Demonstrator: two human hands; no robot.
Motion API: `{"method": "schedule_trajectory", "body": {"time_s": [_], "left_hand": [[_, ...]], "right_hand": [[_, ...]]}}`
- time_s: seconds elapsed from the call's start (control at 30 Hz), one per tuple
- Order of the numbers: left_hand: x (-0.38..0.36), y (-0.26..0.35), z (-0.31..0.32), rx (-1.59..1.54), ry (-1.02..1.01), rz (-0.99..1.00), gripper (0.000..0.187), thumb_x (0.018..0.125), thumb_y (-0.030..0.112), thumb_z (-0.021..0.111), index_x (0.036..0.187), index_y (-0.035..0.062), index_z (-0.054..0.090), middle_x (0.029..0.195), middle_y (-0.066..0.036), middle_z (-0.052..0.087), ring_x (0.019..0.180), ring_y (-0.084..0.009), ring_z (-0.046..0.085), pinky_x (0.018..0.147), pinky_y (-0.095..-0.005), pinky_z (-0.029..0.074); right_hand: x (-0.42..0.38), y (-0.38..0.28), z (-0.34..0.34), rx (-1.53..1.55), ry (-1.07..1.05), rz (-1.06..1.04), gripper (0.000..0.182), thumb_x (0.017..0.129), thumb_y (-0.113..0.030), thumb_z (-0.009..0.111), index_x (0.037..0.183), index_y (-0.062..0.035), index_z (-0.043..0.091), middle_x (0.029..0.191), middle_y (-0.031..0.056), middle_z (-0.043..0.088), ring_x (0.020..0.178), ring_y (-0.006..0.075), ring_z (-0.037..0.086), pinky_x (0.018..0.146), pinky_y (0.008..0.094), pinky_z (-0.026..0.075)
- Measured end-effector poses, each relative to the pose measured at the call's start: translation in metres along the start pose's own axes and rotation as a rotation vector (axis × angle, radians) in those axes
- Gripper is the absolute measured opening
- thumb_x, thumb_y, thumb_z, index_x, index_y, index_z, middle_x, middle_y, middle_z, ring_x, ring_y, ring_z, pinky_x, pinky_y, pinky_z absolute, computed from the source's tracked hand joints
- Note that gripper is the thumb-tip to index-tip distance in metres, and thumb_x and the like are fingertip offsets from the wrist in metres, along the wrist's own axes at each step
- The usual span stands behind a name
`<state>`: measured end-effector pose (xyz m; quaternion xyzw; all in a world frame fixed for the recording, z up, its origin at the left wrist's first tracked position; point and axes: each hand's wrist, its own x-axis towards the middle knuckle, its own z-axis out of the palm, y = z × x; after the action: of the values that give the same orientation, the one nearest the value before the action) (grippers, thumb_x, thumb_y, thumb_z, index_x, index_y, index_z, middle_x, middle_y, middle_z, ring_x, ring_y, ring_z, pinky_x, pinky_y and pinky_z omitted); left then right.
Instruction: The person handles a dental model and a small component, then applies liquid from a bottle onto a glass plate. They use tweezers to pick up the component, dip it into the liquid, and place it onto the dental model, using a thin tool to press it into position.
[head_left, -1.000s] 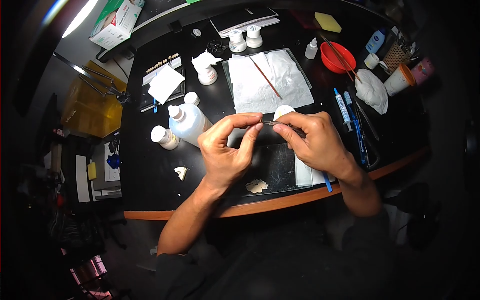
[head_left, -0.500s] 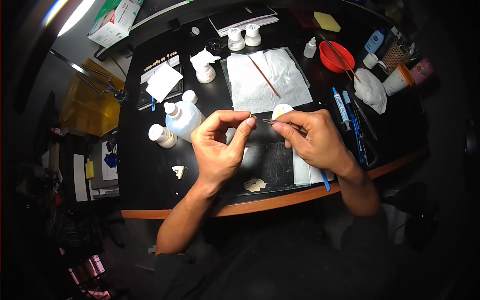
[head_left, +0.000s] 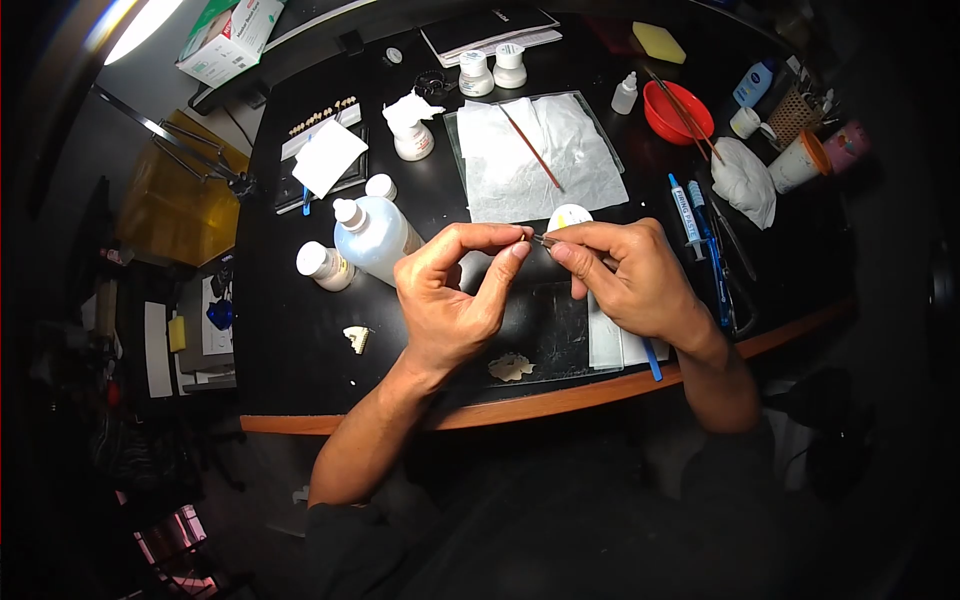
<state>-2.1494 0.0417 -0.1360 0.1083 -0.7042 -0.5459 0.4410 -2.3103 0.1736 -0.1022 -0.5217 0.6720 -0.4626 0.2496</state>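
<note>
My left hand (head_left: pixel 450 290) is closed, thumb and forefinger pinching a small yellowish piece whose shape is mostly hidden by the fingertips. Facing it, my right hand (head_left: pixel 630 275) grips slim metal tweezers (head_left: pixel 541 240), their tips pointing left and meeting the left fingertips. Both hands are raised above the black table. Behind the left hand stands a large spray-topped bottle of clear liquid (head_left: pixel 370 235). A round white lid or jar (head_left: pixel 569 216) sits just beyond the right fingers.
White tissue (head_left: pixel 590 165) covers a glass plate, with a brush (head_left: pixel 532 150) lying on it. A red bowl (head_left: pixel 672 125) and a firing paste syringe (head_left: pixel 687 215) are at the right. A toothed dental model piece (head_left: pixel 356 339) and beige flakes (head_left: pixel 511 367) lie near the wooden edge (head_left: pixel 500 410).
My left hand has moved right, carrying the small piece to the tweezers, so the gap between them has closed. The right hand has hardly moved.
</note>
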Motion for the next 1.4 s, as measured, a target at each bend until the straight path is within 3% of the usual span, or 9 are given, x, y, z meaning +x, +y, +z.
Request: {"method": "schedule_trajectory", "body": {"time_s": [0.13,0.23,0.37,0.47,0.57,0.67,0.83,1.4], "left_hand": [[0.001,0.000,0.001,0.012,0.008,0.051,0.013,0.089,-0.005,0.077,0.101,-0.0050,0.075,0.096,-0.014,0.078,0.086,-0.0141,0.072,0.078,-0.0253,0.056],[-0.001,0.002,-0.004,0.100,-0.049,-0.008,0.013,0.092,-0.006,0.074,0.104,-0.0061,0.070,0.099,-0.015,0.076,0.094,-0.0187,0.074,0.087,-0.0293,0.059],[0.000,-0.001,-0.003,0.010,0.014,-0.073,0.012,0.087,-0.006,0.076,0.099,-0.0052,0.072,0.092,-0.010,0.075,0.084,-0.0120,0.070,0.078,-0.0247,0.055],[0.000,0.003,-0.003,-0.035,0.013,-0.143,0.012,0.087,-0.007,0.076,0.098,-0.0049,0.072,0.092,-0.009,0.074,0.083,-0.0116,0.069,0.078,-0.0244,0.055],[0.000,0.005,-0.004,-0.054,0.008,-0.179,0.012,0.086,-0.007,0.076,0.098,-0.0047,0.071,0.092,-0.008,0.073,0.083,-0.0113,0.069,0.078,-0.0239,0.055],[0.000,0.005,-0.003,-0.056,0.006,-0.178,0.012,0.086,-0.006,0.076,0.097,-0.0048,0.071,0.092,-0.009,0.073,0.083,-0.0110,0.069,0.077,-0.0234,0.055],[0.001,0.004,-0.004,0.065,-0.012,-0.121,0.012,0.084,-0.004,0.076,0.095,-0.0050,0.072,0.086,-0.009,0.074,0.079,-0.0113,0.071,0.074,-0.0236,0.057],[0.000,-0.004,-0.001,0.050,0.044,-0.146,0.009,0.081,-0.001,0.075,0.089,-0.0039,0.072,0.080,-0.007,0.074,0.073,-0.0105,0.072,0.071,-0.0241,0.058]], "right_hand": [[0.000,-0.001,-0.002,-0.056,0.015,0.013,0.025,0.101,-0.018,0.069,0.108,0.0060,0.075,0.065,0.0133,0.070,0.058,0.0150,0.071,0.053,0.0281,0.051],[0.000,-0.001,-0.002,-0.061,0.062,-0.012,0.024,0.099,-0.016,0.070,0.108,0.0064,0.075,0.070,0.0158,0.072,0.061,0.0182,0.072,0.055,0.0291,0.052],[0.000,0.008,0.002,-0.051,0.122,-0.216,0.022,0.097,-0.011,0.070,0.109,0.0067,0.074,0.083,0.0205,0.075,0.069,0.0228,0.075,0.060,0.0309,0.055],[-0.002,-0.002,0.000,-0.069,0.063,-0.168,0.020,0.095,-0.007,0.069,0.110,0.0064,0.074,0.089,0.0227,0.076,0.073,0.0267,0.076,0.063,0.0325,0.057],[0.001,0.002,0.004,-0.224,0.127,-0.325,0.020,0.094,-0.007,0.071,0.110,0.0057,0.074,0.088,0.0215,0.076,0.072,0.0296,0.076,0.062,0.0337,0.057],[0.001,0.002,0.006,-0.258,0.167,-0.349,0.020,0.094,-0.009,0.074,0.108,0.0041,0.075,0.087,0.0201,0.076,0.071,0.0308,0.075,0.061,0.0350,0.057],[0.002,0.009,0.008,-0.321,0.195,-0.404,0.021,0.092,-0.011,0.077,0.108,0.0024,0.075,0.085,0.0188,0.075,0.070,0.0302,0.074,0.060,0.0357,0.056],[0.003,0.010,0.009,-0.392,0.183,-0.457,0.023,0.090,-0.008,0.078,0.109,0.0024,0.076,0.078,0.0154,0.071,0.063,0.0274,0.070,0.055,0.0353,0.053]]}}
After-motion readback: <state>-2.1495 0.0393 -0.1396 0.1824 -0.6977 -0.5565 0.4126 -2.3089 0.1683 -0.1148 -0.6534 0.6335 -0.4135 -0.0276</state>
